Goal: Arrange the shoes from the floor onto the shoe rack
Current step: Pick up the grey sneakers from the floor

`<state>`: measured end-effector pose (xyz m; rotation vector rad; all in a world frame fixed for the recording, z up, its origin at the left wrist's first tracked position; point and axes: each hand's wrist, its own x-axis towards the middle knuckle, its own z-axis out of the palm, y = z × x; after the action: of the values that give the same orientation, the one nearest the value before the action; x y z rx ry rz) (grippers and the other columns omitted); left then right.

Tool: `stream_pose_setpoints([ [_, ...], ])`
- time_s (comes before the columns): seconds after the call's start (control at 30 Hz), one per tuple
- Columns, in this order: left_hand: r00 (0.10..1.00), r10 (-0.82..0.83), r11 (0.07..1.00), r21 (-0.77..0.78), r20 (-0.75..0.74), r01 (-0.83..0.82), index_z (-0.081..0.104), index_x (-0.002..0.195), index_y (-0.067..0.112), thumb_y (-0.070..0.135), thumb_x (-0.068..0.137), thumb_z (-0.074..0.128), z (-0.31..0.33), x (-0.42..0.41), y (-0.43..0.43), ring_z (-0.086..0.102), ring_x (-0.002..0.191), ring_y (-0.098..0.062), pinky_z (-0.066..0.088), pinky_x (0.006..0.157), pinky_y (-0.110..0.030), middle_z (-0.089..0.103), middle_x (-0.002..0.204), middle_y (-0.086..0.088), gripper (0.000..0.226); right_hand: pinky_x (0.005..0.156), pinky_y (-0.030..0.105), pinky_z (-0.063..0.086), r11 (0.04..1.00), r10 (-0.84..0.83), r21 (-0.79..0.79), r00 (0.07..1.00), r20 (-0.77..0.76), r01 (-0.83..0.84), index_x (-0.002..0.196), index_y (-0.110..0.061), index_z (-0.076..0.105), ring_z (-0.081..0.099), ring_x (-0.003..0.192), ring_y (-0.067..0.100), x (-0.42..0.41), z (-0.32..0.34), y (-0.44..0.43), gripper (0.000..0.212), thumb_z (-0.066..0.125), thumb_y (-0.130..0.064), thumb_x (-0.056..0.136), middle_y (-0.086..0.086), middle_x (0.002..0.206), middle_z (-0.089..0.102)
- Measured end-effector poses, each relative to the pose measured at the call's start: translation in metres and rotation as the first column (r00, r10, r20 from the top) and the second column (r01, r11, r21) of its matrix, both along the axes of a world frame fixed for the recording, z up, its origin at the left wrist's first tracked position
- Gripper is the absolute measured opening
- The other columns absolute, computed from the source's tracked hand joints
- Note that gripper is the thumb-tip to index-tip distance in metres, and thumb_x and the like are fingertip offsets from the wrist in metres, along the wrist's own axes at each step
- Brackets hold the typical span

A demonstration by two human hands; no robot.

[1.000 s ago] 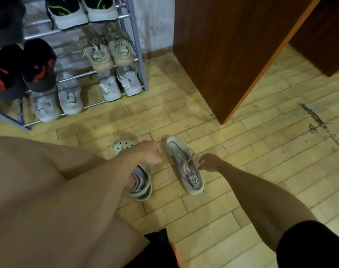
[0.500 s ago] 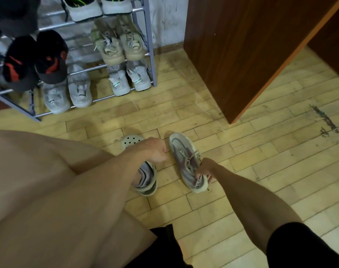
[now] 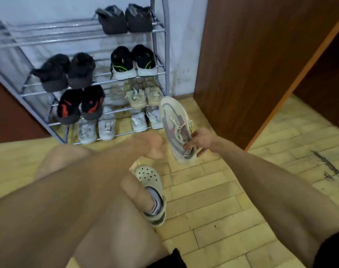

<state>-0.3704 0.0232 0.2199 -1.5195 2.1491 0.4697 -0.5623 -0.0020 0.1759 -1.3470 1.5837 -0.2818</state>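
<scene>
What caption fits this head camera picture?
Right hand lifts a grey sneaker toward the shoe rack; left hand is blurred.

Shoe rack (image 3: 165, 45) standing at back left, pairs sitting on its shelves; sneaker (image 3: 175, 128) hanging before its right end; cabinet (image 3: 251, 64) standing right.

- The scene is lit softly and evenly by indoor light; the source itself is not seen, and no hard shadows are cast.
- A dim, slightly yellow cast is laid over the pale wooden plank floor (image 3: 213, 190).
- The left hand (image 3: 151, 146) is smeared by motion blur, and its fingers cannot be told apart.
- The grey metal-tube shoe rack (image 3: 160, 45) is rendered soft, and its rails are streaked at the left.
- Straight lines are bowed by wide-angle distortion towards the edges.
- The dark brown wooden cabinet panel (image 3: 251, 64) is left dull, without glare.
</scene>
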Motion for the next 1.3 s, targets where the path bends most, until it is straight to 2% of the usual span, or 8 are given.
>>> stream_pose_setpoints([
  [0.17,0.998,0.063,0.970,-0.235,-0.023,-0.066,0.065,0.093,0.008,0.039,0.088,0.049,0.076,0.066,-0.008,0.061,0.095,-0.029,0.052,0.082,-0.041,0.066,0.099,-0.009,0.035,0.047,0.030,0.058,0.979,0.081,-0.189,0.997,0.012,-0.077,0.083,-0.010,0.061,0.063,0.071,0.019,0.061,0.083,-0.026,0.022,0.081,-0.008,0.074,0.002,0.077,0.063],
  [0.3,0.982,0.166,0.913,-0.363,-0.085,-0.186,0.067,0.094,0.008,0.043,0.084,0.049,0.120,0.138,0.006,0.064,0.096,-0.031,0.055,0.083,-0.043,0.068,0.102,-0.011,0.040,0.043,0.024,0.052,0.933,0.144,-0.333,0.989,-0.013,-0.140,0.089,-0.004,0.064,0.062,0.052,0.010,0.126,0.139,-0.032,0.025,0.082,-0.013,0.074,0.003,0.075,0.065],
  [0.47,0.879,0.400,0.787,-0.395,-0.259,-0.474,0.068,0.090,0.007,0.043,0.089,0.048,0.142,0.227,0.047,0.067,0.087,-0.031,0.050,0.067,-0.032,0.071,0.098,-0.016,0.041,0.073,0.051,0.059,0.873,0.258,-0.418,0.965,-0.043,-0.252,0.096,0.000,0.067,0.063,0.068,0.027,0.221,0.184,-0.025,0.040,0.086,-0.021,0.067,0.010,0.076,0.067],
  [0.53,0.811,0.479,0.707,-0.400,-0.334,-0.583,0.068,0.090,0.012,0.045,0.088,0.050,0.139,0.261,0.071,0.067,0.088,-0.028,0.051,0.071,-0.032,0.072,0.098,-0.012,0.038,0.073,0.042,0.060,0.858,0.313,-0.414,0.949,-0.045,-0.303,0.097,-0.004,0.069,0.066,0.073,0.023,0.262,0.192,-0.016,0.039,0.086,-0.022,0.067,0.004,0.080,0.070],
  [0.6,0.750,0.537,0.621,-0.420,-0.386,-0.662,0.070,0.100,0.019,0.047,0.086,0.051,0.130,0.292,0.095,0.065,0.097,-0.024,0.052,0.084,-0.035,0.071,0.105,-0.003,0.037,0.054,0.030,0.058,0.868,0.338,-0.381,0.941,-0.014,-0.318,0.094,-0.007,0.066,0.066,0.070,0.018,0.301,0.193,-0.003,0.034,0.085,-0.019,0.069,0.004,0.081,0.069],
  [0.77,0.555,0.650,0.413,-0.372,-0.519,-0.831,0.069,0.108,0.023,0.043,0.086,0.053,0.083,0.360,0.156,0.060,0.109,-0.024,0.048,0.091,-0.034,0.066,0.115,-0.003,0.034,0.068,0.044,0.062,0.862,0.441,-0.289,0.897,0.018,-0.417,0.103,-0.004,0.069,0.072,0.088,0.031,0.397,0.159,0.029,0.045,0.088,-0.019,0.065,0.013,0.100,0.073],
  [1.0,0.233,0.816,0.206,-0.110,-0.530,-0.972,0.067,0.110,0.021,0.042,0.086,0.054,-0.030,0.419,0.240,0.059,0.108,-0.025,0.048,0.092,-0.035,0.062,0.119,-0.007,0.035,0.078,0.050,0.060,0.837,0.546,-0.060,0.837,0.027,-0.544,0.110,-0.007,0.067,0.070,0.097,0.029,0.489,0.061,0.080,0.047,0.086,-0.015,0.067,0.010,0.108,0.072],
  [1.3,0.171,0.912,0.193,0.023,-0.372,-0.981,0.060,0.121,0.019,0.039,0.089,0.051,-0.164,0.417,0.286,0.057,0.109,-0.024,0.047,0.094,-0.036,0.057,0.121,-0.006,0.038,0.076,0.043,0.059,0.817,0.557,0.159,0.830,0.036,-0.555,0.114,-0.009,0.065,0.068,0.101,0.029,0.503,-0.076,0.130,0.044,0.081,-0.009,0.073,0.010,0.111,0.070],
])
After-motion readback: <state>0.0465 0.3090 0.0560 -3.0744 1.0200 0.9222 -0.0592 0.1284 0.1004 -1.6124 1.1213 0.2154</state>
